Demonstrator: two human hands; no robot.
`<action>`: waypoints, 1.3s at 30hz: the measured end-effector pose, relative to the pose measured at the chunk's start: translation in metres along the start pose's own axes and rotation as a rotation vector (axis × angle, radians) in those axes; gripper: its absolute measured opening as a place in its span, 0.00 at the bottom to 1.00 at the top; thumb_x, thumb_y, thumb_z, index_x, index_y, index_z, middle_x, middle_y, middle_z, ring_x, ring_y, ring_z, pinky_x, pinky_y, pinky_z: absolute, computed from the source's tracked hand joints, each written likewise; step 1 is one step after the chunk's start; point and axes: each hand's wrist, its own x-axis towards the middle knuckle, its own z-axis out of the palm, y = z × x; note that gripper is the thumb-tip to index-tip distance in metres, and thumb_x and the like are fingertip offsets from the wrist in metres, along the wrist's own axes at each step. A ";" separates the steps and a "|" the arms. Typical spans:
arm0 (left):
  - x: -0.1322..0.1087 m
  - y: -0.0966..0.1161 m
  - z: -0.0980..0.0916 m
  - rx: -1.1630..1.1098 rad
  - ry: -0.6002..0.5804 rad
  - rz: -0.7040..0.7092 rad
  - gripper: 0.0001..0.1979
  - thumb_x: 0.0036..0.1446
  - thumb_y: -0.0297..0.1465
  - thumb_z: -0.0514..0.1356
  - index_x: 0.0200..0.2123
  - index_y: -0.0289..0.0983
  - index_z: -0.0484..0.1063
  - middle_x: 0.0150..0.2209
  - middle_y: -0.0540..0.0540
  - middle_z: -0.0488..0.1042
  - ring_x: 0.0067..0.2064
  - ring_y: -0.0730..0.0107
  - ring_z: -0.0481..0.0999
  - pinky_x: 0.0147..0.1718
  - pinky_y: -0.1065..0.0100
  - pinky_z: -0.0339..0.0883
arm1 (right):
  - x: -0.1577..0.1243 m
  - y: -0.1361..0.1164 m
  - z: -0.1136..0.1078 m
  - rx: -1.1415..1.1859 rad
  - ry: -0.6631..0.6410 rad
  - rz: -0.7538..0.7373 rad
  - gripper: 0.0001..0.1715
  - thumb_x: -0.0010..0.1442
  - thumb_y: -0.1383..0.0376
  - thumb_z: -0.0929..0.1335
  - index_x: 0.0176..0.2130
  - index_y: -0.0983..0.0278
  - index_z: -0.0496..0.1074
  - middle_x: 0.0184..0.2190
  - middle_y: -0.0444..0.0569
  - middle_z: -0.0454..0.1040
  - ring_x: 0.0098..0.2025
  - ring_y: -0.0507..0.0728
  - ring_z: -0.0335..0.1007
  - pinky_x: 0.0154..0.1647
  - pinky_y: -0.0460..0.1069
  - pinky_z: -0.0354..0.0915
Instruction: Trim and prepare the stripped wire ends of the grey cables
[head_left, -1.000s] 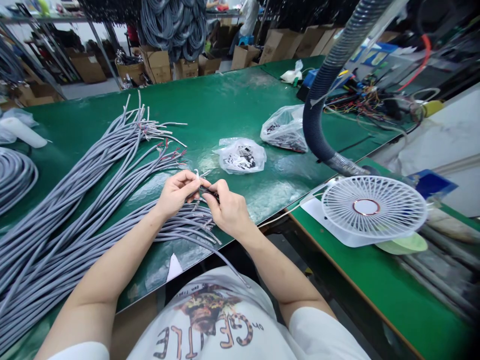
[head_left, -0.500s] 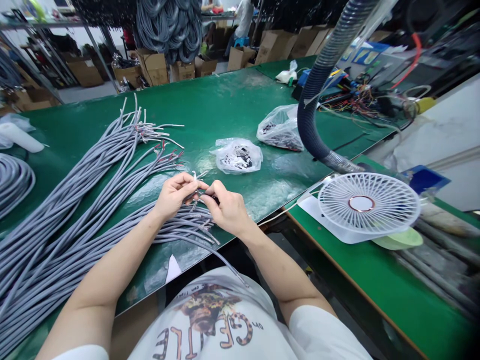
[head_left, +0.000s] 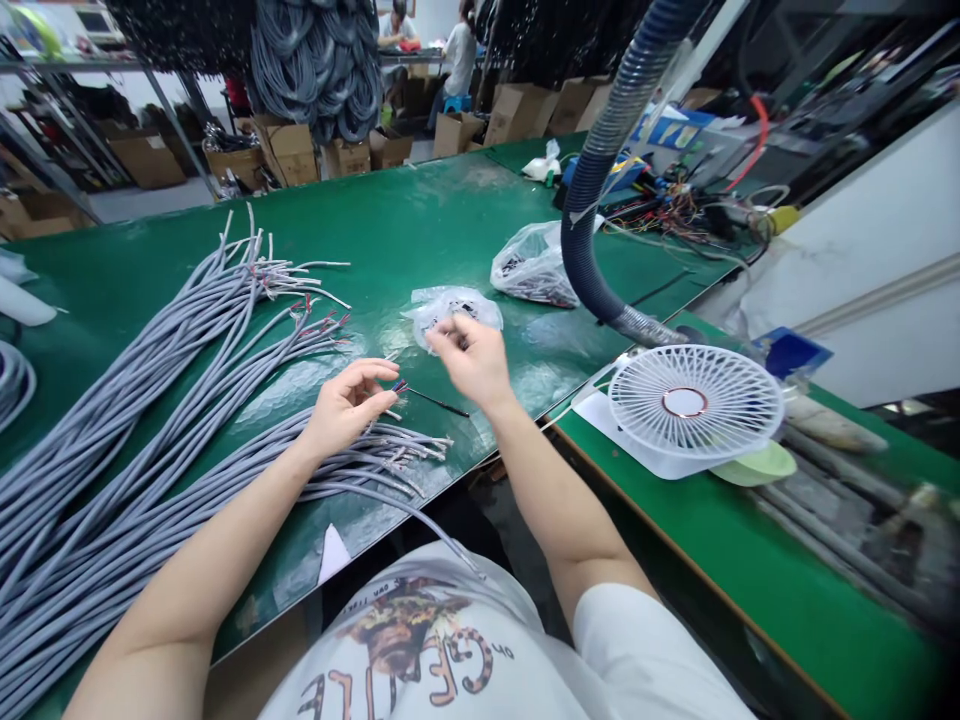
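My left hand (head_left: 346, 403) is curled in a pinch on the stripped end of a grey cable (head_left: 375, 463), with thin black and red wire ends (head_left: 431, 399) sticking out to the right of the fingers. My right hand (head_left: 471, 355) is stretched forward to a small clear plastic bag of black-and-white parts (head_left: 450, 305). Its fingertips are pinched together at the bag's opening; whether they hold a part is hidden. Many more grey cables (head_left: 135, 420) lie fanned over the green table (head_left: 420, 215) to the left.
A second plastic bag of dark parts (head_left: 532, 265) lies further back. A blue ribbed suction hose (head_left: 600, 160) arches over the table's right side. A white fan (head_left: 694, 405) lies face up on the lower green bench. Cardboard boxes and hanging cable coils fill the background.
My right hand let go of the cable end and reached forward to the small bag. My left hand stayed, still pinching the cable. The view shifted slightly right.
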 end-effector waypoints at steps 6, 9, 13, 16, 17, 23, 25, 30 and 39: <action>0.002 0.000 0.000 0.064 0.015 -0.080 0.12 0.46 0.34 0.67 0.33 0.34 0.73 0.27 0.50 0.72 0.25 0.77 0.68 0.24 0.74 0.62 | 0.042 0.057 -0.038 -0.354 0.186 0.158 0.16 0.51 0.68 0.66 0.41 0.66 0.73 0.34 0.51 0.75 0.37 0.59 0.68 0.41 0.52 0.63; 0.002 0.000 -0.001 0.115 0.050 -0.092 0.10 0.46 0.35 0.66 0.30 0.34 0.73 0.24 0.50 0.72 0.24 0.76 0.69 0.25 0.73 0.63 | 0.020 0.049 -0.039 -0.146 0.299 0.080 0.17 0.54 0.65 0.66 0.43 0.66 0.73 0.33 0.49 0.74 0.34 0.56 0.68 0.38 0.50 0.64; 0.002 0.003 -0.003 0.292 0.118 0.003 0.07 0.48 0.33 0.65 0.28 0.35 0.75 0.26 0.49 0.74 0.28 0.74 0.70 0.31 0.70 0.65 | -0.024 0.011 -0.019 0.213 0.047 0.122 0.12 0.53 0.59 0.69 0.34 0.66 0.75 0.26 0.44 0.71 0.25 0.49 0.61 0.28 0.46 0.60; 0.002 0.010 -0.004 0.396 0.138 0.150 0.05 0.49 0.31 0.65 0.26 0.36 0.75 0.27 0.48 0.74 0.31 0.72 0.70 0.31 0.70 0.63 | -0.043 -0.012 0.003 0.349 -0.134 0.183 0.14 0.50 0.57 0.71 0.34 0.65 0.75 0.24 0.41 0.67 0.20 0.46 0.51 0.21 0.44 0.52; 0.001 0.012 -0.004 0.407 0.142 0.182 0.04 0.49 0.31 0.65 0.26 0.36 0.75 0.27 0.47 0.74 0.31 0.72 0.70 0.29 0.71 0.63 | -0.046 -0.017 0.009 0.385 -0.158 0.191 0.15 0.50 0.57 0.72 0.35 0.65 0.75 0.23 0.41 0.66 0.19 0.45 0.49 0.20 0.44 0.50; -0.001 0.018 -0.006 0.418 0.137 0.159 0.04 0.50 0.30 0.64 0.28 0.36 0.76 0.27 0.48 0.74 0.27 0.75 0.70 0.25 0.73 0.62 | -0.049 -0.029 0.028 0.539 -0.169 0.218 0.13 0.50 0.58 0.72 0.31 0.66 0.74 0.24 0.42 0.69 0.19 0.45 0.50 0.19 0.43 0.48; -0.002 0.019 -0.006 0.424 0.147 0.132 0.04 0.49 0.31 0.65 0.28 0.36 0.76 0.27 0.49 0.75 0.27 0.75 0.70 0.25 0.73 0.63 | -0.048 -0.032 0.028 0.580 -0.147 0.228 0.12 0.49 0.59 0.72 0.29 0.66 0.73 0.24 0.42 0.70 0.21 0.46 0.53 0.21 0.43 0.51; -0.005 0.024 -0.005 0.418 0.170 0.096 0.05 0.48 0.32 0.65 0.28 0.36 0.77 0.28 0.48 0.77 0.30 0.72 0.73 0.28 0.73 0.67 | -0.047 -0.033 0.031 0.572 -0.120 0.202 0.11 0.51 0.59 0.71 0.28 0.65 0.71 0.21 0.41 0.66 0.21 0.47 0.54 0.23 0.44 0.54; -0.004 0.030 -0.005 0.239 0.239 -0.048 0.08 0.45 0.33 0.66 0.26 0.34 0.77 0.26 0.48 0.77 0.25 0.74 0.73 0.24 0.73 0.67 | -0.047 -0.035 0.039 0.575 -0.090 0.140 0.10 0.54 0.60 0.68 0.30 0.65 0.70 0.23 0.42 0.70 0.23 0.47 0.58 0.26 0.44 0.57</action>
